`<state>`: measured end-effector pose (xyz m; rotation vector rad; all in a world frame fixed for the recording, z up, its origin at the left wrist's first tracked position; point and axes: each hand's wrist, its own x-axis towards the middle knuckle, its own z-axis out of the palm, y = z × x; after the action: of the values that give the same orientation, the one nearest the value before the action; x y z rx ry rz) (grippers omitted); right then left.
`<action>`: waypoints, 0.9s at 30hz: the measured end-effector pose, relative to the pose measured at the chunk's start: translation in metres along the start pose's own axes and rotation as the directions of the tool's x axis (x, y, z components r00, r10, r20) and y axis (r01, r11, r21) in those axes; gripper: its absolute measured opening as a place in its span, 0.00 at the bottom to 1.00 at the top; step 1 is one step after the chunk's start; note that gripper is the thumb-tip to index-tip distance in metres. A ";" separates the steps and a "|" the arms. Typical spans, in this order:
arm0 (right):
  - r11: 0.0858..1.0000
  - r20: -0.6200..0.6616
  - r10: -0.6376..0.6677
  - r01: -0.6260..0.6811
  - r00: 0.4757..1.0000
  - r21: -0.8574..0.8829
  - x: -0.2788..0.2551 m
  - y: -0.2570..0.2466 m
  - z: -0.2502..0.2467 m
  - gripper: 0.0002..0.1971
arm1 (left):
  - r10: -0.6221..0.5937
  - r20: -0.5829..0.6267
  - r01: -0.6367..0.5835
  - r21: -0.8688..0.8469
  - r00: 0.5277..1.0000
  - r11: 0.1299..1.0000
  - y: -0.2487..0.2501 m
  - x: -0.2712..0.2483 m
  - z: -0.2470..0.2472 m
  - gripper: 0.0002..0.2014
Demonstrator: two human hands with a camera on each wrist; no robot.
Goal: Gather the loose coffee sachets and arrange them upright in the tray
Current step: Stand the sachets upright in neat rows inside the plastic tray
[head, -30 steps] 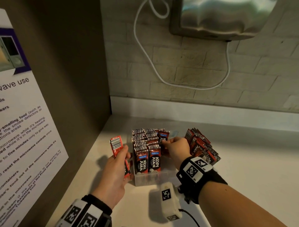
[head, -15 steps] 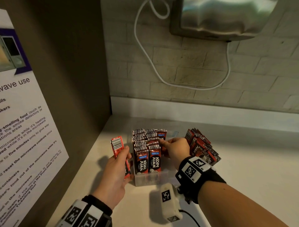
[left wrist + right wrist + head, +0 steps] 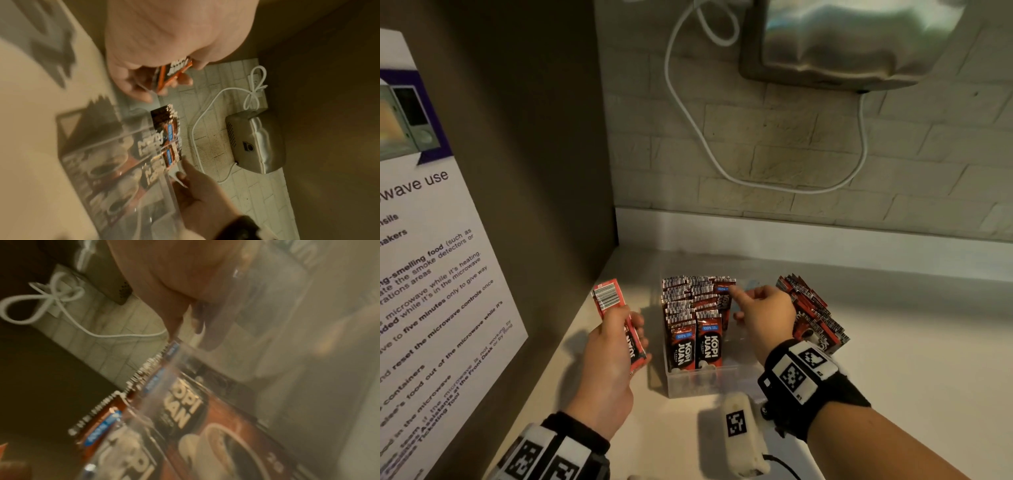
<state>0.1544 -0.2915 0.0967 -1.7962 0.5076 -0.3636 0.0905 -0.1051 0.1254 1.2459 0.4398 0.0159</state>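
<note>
Sachets (image 3: 690,329) stand in the tray (image 3: 698,383); a loose pile (image 3: 815,311) lies to its right

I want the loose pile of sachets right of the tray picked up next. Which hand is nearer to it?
Right. The right hand is just left of the loose pile; the left hand is beyond the tray, gripping sachets.
</note>
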 end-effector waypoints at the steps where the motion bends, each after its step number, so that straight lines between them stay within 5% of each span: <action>1: 0.999 -0.017 -0.044 0.045 0.999 0.027 -0.004 -0.005 -0.003 0.13 | 0.023 0.023 -0.023 -0.006 0.999 1.000 0.003 -0.001 -0.001 0.13; 3: 0.989 0.023 -0.123 0.120 0.992 0.090 -0.017 -0.022 -0.010 0.14 | 0.068 0.111 -0.067 -0.014 0.991 0.998 0.006 -0.003 -0.002 0.11; 6: 0.973 0.248 -0.176 0.131 0.953 0.189 -0.043 -0.052 -0.020 0.14 | 0.100 0.250 -0.112 0.033 0.963 0.993 0.009 -0.009 0.002 0.07; 11: 0.978 0.579 -0.202 0.132 0.790 0.160 -0.071 -0.076 -0.034 0.08 | 0.122 0.398 -0.196 0.150 0.909 0.969 0.006 -0.021 0.013 0.05; 14: 0.962 0.545 -0.237 0.114 0.804 0.250 -0.072 -0.075 -0.042 0.01 | 0.096 0.410 -0.169 0.145 0.907 0.975 0.005 -0.021 0.014 0.16; 17: 0.882 0.450 -0.337 0.110 0.827 0.458 -0.068 -0.071 -0.056 0.08 | -0.019 0.365 -0.023 0.111 0.931 0.994 0.011 -0.016 0.011 0.27; 20: 0.833 0.437 -0.484 0.246 0.758 0.496 -0.075 -0.065 -0.067 0.08 | -0.075 0.366 0.097 -0.040 0.927 0.995 0.019 -0.014 0.009 0.15; 23: 0.848 0.530 -0.515 0.308 0.673 0.432 -0.082 -0.052 -0.072 0.17 | 0.025 0.359 0.020 -0.122 0.933 0.992 0.021 -0.011 0.009 0.09; 27: 0.903 0.566 -0.371 0.145 0.736 0.403 -0.086 -0.045 -0.074 0.21 | 0.157 0.313 -0.132 -0.099 0.937 0.986 0.020 -0.011 0.012 0.07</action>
<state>0.0511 -0.2982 0.1618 -1.5275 -0.2880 -0.0082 0.0886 -0.1119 0.1498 1.1767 0.0642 -0.0438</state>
